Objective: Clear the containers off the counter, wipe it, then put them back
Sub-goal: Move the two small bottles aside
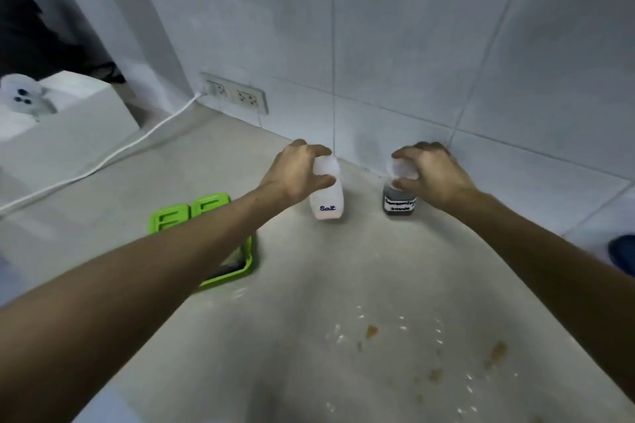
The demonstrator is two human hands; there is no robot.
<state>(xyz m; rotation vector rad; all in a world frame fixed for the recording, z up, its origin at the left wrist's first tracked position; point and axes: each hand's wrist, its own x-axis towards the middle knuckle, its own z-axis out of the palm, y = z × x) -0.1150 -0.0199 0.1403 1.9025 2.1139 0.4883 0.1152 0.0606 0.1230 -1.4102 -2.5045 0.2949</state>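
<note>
Two small containers stand near the tiled back wall on the pale counter (309, 285). The left one is a white salt container (326, 206) with "Salt" written on it; my left hand (295, 172) grips its white cap from above. To its right stands a dark sauce container (399, 205) with a white label I cannot read, and my right hand (429, 172) closes around its cap. Both containers look upright, their bases at the counter. Brown stains (496, 352) and white grains (402, 326) lie on the counter closer to me.
A green lidded box (192, 213) lies left of the salt container, partly under my left forearm. Further left stand a white appliance (62, 120) and its white cable (137, 142), plugged into a wall socket (237, 96). A blue object (623, 252) shows at the right edge.
</note>
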